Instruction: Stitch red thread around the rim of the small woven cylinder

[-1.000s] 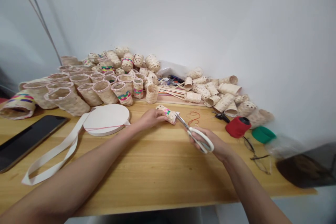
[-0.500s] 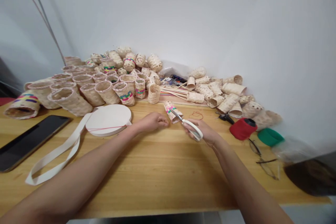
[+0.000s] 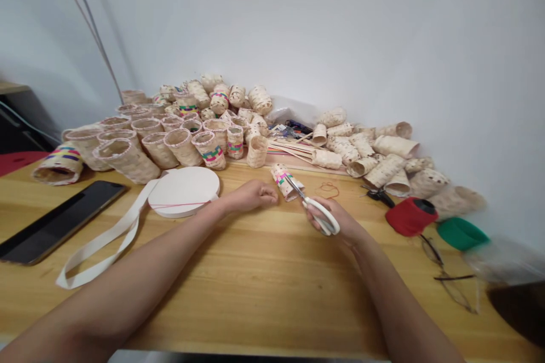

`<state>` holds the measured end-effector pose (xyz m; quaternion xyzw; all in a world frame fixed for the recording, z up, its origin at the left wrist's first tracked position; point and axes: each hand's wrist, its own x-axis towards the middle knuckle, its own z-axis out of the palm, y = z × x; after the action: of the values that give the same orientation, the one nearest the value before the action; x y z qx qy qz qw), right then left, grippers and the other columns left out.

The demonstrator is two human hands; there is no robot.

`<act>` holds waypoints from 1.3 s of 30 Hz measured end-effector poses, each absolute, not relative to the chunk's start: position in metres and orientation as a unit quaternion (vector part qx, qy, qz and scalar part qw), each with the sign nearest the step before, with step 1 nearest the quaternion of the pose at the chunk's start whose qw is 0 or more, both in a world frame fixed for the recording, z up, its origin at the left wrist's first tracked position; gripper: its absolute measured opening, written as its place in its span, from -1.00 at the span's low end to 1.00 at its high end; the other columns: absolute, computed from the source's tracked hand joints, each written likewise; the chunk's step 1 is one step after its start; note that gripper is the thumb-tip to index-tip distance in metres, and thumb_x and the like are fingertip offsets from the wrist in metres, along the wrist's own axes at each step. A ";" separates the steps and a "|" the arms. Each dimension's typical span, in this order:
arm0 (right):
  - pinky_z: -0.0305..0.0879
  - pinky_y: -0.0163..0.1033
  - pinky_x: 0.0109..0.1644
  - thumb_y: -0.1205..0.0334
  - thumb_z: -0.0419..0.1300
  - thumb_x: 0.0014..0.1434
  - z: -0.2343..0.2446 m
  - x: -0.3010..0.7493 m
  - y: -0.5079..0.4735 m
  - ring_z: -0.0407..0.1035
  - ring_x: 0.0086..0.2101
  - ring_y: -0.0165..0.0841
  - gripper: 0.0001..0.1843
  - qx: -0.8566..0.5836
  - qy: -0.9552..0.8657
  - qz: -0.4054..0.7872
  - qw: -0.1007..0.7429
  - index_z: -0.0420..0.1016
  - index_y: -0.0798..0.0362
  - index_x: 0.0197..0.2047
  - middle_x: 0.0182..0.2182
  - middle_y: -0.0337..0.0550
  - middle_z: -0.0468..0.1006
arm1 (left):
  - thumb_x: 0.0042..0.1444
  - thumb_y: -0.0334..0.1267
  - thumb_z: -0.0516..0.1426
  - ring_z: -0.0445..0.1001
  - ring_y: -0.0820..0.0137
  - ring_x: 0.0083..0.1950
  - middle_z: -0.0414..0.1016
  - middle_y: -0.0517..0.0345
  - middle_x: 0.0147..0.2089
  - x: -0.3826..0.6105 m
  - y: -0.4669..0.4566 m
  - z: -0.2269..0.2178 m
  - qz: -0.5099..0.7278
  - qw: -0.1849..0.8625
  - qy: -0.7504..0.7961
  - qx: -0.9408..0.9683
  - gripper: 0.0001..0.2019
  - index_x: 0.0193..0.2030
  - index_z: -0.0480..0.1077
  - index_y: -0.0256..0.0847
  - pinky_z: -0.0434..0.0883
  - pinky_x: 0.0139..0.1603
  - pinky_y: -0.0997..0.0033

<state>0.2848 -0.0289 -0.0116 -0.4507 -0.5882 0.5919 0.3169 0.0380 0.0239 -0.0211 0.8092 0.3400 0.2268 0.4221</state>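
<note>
Thin grey cables (image 3: 91, 28) run down the plain white wall (image 3: 340, 28) at the upper left of the frame, above a dark corner. Below, a light wooden table (image 3: 264, 289) fills the lower half. At its left edge lies a flat black tablet (image 3: 59, 221), and behind it a pale woven basket with coloured bands (image 3: 59, 163) rests on its side. A long white fabric strap (image 3: 102, 244) loops away from a round white disc (image 3: 184, 191). Behind these, a crowd of pale woven baskets (image 3: 170, 144) stands and tumbles along the wall.

Near the centre the left hand (image 3: 251, 195) rests on the wood, fingers curled into a loose fist with nothing visible inside it. Just beside its knuckles lies a small woven tube with pink and green bands (image 3: 292, 182), on the table at mid-frame. The right hand (image 3: 344, 228) grips the white-handled steel scissors (image 3: 317, 212), fingers through the loops, the blades laid across the tube; I cannot tell whether the blades are parted.

Further right come a loop of red thread (image 3: 327, 188), a red spool (image 3: 411, 216), a green cap (image 3: 462, 233) and thin-framed glasses (image 3: 451, 281).
</note>
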 end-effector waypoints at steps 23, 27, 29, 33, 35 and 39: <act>0.07 -0.43 -0.63 -0.16 0.26 0.01 -0.009 0.316 -0.042 0.19 -0.62 -0.51 -0.49 -0.392 -0.617 0.648 0.214 0.45 0.14 -0.19 -0.51 -0.19 0.42 | 0.00 -0.11 0.17 0.16 0.58 -0.59 0.43 0.22 -0.50 0.040 0.023 -0.015 0.357 0.492 0.368 0.704 -0.74 -0.39 0.44 -0.33 0.07 -0.56 0.56; 0.09 -0.40 -0.63 -0.23 0.23 -0.01 -0.010 0.315 -0.043 0.18 -0.65 -0.51 -0.44 -0.383 -0.625 0.645 0.217 0.47 0.15 -0.23 -0.56 -0.19 0.42 | -0.02 -0.05 0.19 0.01 0.62 -0.65 0.23 0.33 -0.64 0.041 0.022 -0.012 0.364 0.505 0.368 0.691 -0.70 -0.39 0.42 -0.32 -0.06 -0.61 0.56; 0.11 -0.38 -0.62 -0.26 0.21 -0.01 -0.013 0.316 -0.042 0.18 -0.65 -0.50 -0.42 -0.387 -0.627 0.638 0.223 0.47 0.15 -0.24 -0.57 -0.20 0.42 | -0.02 -0.02 0.20 -0.02 0.62 -0.66 0.15 0.37 -0.68 0.042 0.021 -0.010 0.373 0.510 0.367 0.683 -0.68 -0.38 0.42 -0.32 -0.08 -0.61 0.55; 0.14 -0.38 -0.61 -0.24 0.20 0.03 -0.021 0.319 -0.040 0.21 -0.65 -0.48 -0.45 -0.396 -0.637 0.619 0.232 0.47 0.15 -0.27 -0.59 -0.20 0.42 | -0.04 0.01 0.21 -0.03 0.63 -0.66 0.09 0.39 -0.70 0.043 0.020 -0.008 0.392 0.516 0.362 0.671 -0.64 -0.38 0.43 -0.32 -0.11 -0.62 0.55; 0.15 -0.38 -0.61 -0.24 0.19 0.04 -0.023 0.319 -0.040 0.23 -0.64 -0.47 -0.45 -0.397 -0.641 0.614 0.235 0.47 0.15 -0.28 -0.60 -0.20 0.42 | -0.05 0.02 0.22 -0.02 0.63 -0.66 0.11 0.39 -0.69 0.043 0.020 -0.007 0.400 0.520 0.356 0.666 -0.63 -0.39 0.42 -0.33 -0.10 -0.62 0.55; 0.15 -0.38 -0.61 -0.29 0.17 0.02 -0.021 0.318 -0.041 0.25 -0.63 -0.46 -0.41 -0.392 -0.644 0.612 0.239 0.46 0.15 -0.31 -0.60 -0.19 0.41 | -0.06 0.03 0.22 0.02 0.63 -0.65 0.17 0.36 -0.67 0.042 0.021 -0.008 0.415 0.526 0.343 0.658 -0.62 -0.39 0.41 -0.33 -0.05 -0.61 0.56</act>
<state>0.3183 -0.0413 -0.0210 -0.3916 -0.6437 0.6123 0.2395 0.0418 0.0207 -0.0078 0.6582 0.3429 0.4153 0.5260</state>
